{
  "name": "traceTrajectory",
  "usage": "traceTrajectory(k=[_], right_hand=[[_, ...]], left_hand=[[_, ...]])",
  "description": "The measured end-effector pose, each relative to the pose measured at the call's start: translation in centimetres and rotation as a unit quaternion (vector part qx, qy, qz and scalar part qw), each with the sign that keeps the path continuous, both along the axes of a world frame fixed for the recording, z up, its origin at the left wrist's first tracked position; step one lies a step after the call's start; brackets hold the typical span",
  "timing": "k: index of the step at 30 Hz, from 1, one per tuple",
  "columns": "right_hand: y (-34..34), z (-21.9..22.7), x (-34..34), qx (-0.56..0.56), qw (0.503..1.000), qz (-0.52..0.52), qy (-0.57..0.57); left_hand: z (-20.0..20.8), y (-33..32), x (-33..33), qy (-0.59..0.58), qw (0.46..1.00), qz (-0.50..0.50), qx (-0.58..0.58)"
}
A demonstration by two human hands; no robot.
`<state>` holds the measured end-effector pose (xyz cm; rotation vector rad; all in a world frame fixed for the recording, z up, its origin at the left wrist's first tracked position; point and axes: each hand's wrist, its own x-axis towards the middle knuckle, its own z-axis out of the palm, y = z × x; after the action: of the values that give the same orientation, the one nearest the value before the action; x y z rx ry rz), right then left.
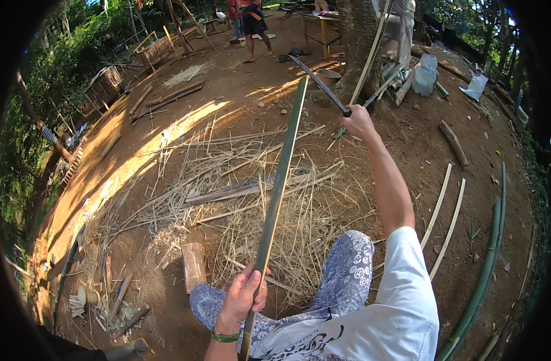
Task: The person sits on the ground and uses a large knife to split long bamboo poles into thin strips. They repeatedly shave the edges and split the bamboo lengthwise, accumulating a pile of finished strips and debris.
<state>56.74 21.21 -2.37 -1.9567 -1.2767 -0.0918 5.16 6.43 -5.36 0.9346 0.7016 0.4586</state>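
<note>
My left hand (243,295), with a green band at the wrist, is closed around the lower part of a long split bamboo strip (278,180). The strip has a green outer face and a pale cut edge, and it slants up and away from me. My right arm reaches far forward and to the right. In my right hand (358,122) is the dark handle of a machete (319,83), whose long blade points up and to the left. Blade and bamboo are apart, the blade lying just right of the strip's far end.
A heap of pale bamboo shavings (275,234) covers the ground before my knees. A wood block (194,268) stands by my left knee. Green bamboo poles (489,253) and two pale strips (447,219) lie at right. Ahead are a tree trunk (356,42), a plastic jug (425,77) and a standing person (254,27).
</note>
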Motion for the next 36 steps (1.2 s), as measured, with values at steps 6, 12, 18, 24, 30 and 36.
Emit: traceTrajectory(k=[6, 12, 18, 24, 30, 36], right_hand=[[0.9, -8.4, -4.1, -0.029, 0.989, -0.053, 0.132], [-4.2, -25.7, -15.0, -0.27, 0.909, -0.17, 0.268], [-10.2, -37.0, -22.3, -0.423, 0.85, -0.208, 0.237], [-9.0, -35.9, -23.7, -0.418, 0.872, -0.216, 0.138], [-8.8, -16.8, -28.6, -0.07, 0.807, 0.237, 0.536], [-10.6, -9.7, -32.4, 0.065, 0.771, 0.284, 0.567]], left_hand=[[-2.1, 1.2, -0.8, -0.026, 0.999, 0.017, 0.013], [-3.2, 3.5, -1.3, 0.024, 0.998, -0.009, 0.05], [-4.3, 5.0, -3.6, -0.102, 0.994, -0.034, -0.032], [-5.8, 6.4, -3.3, -0.165, 0.981, -0.072, -0.078], [-7.6, 6.3, -2.5, -0.138, 0.982, -0.088, -0.096], [-9.5, 5.4, -0.2, -0.11, 0.986, -0.104, -0.069]])
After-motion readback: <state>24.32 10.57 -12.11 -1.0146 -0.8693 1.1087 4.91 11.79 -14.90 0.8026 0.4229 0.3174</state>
